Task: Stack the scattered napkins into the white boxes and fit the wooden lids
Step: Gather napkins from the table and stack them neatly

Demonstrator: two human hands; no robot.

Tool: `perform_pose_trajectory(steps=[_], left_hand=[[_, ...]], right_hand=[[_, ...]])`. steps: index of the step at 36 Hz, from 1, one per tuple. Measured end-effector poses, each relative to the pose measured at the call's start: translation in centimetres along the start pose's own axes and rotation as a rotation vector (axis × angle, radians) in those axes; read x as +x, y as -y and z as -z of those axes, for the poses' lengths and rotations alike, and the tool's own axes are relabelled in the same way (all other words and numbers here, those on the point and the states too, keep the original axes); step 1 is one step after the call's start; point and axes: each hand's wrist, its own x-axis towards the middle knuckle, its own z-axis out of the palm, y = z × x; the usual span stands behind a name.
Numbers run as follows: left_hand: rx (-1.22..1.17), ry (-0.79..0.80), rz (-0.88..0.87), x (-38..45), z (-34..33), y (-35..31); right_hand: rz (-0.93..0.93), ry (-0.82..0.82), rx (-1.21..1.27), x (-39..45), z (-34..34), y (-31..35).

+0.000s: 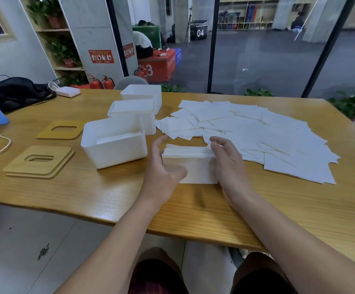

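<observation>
Dim even light; soft focus; wide-angle edge bending.

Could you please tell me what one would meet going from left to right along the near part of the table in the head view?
Stacked wooden lids → nearest white box → left hand → napkin stack held between both hands → right hand → scattered napkins.

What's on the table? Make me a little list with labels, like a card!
hands: left hand and right hand hold a napkin stack from both sides
loose napkins: scattered napkins spread right of the stack
boxes: three white boxes; nearest box already has napkins inside
lids: wooden lids lie left of the boxes, none fitted
table: wooden table
</observation>
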Motion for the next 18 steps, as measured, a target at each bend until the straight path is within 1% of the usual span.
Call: perform_pose_trajectory(steps=[2,6,10,12,15,18], left_hand=[[0.037,0.045,0.000,0.0,-0.1,0.1],[0.020,0.040,0.020,0.0,0.0,0.4],[0.051,0.046,0.021,0.0,0.3,0.3],[0.055,0.065,0.018,0.0,0.9,0.3],[0.113,0.153,-0.004,0.0,1.9,0.3],[0.103,0.192,-0.002,0.1,2.4,0.2]], right_hand=[[-0.024,0.004,0.021,-0.1,0.0,-0.2],[0.020,0.055,-0.001,-0.6,-0.1,0.0],[0.010,0.165,-0.035,-0.9,0.8,0.2],[0.012,0.246,-0.166,-1.0,1.9,0.3],[0.048,0.354,-0.393,-1.0,3.5,0.1],[0.110,0.341,-0.443,-0.8,4.1,0.2]])
